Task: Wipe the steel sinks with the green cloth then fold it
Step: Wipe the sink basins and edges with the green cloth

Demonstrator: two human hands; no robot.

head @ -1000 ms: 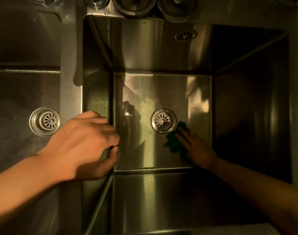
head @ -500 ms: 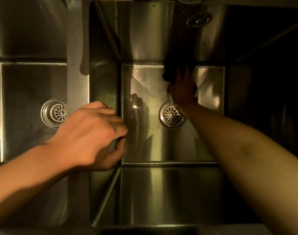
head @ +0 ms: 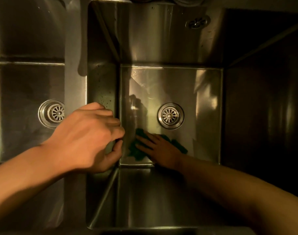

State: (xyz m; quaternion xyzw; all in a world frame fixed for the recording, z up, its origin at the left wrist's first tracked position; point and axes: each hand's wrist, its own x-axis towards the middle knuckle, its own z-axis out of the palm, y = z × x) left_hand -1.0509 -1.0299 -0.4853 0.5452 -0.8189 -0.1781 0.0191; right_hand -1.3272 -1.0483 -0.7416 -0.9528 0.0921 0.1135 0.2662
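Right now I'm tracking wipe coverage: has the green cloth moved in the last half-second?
Yes. The green cloth came from beyond the drain to its near-left side.

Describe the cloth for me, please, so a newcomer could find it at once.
Look into the right sink. On its floor, nearer than the drain, a cloth lies under the right hand. It alone is green and crumpled amid bare steel.
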